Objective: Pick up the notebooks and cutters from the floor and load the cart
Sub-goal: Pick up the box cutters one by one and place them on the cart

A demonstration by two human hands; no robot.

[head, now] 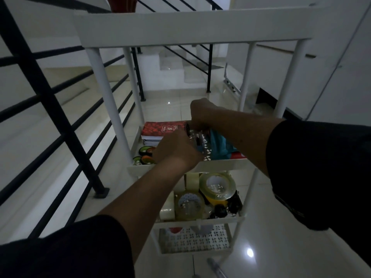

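The white tiered cart [180, 27] stands in front of me. On its second shelf a stack of red notebooks [160, 129] lies at the back left. Both hands reach into that shelf. My right hand [200, 113] is closed from above on the top of a dark spiral-bound notebook [187, 129]. My left hand [176, 149] grips the notebook's near edge, with its fingertips hidden. A teal item [217, 143] lies under my right forearm. I cannot make out any cutter.
Small round tape rolls [146, 153] sit at the shelf's front left. The shelf below holds clear tape rolls [216, 185] and black clips [226, 207]. A perforated bottom shelf [192, 239] is lowest. A black railing [50, 109] runs on the left. A pen [216, 267] lies on the tiles.
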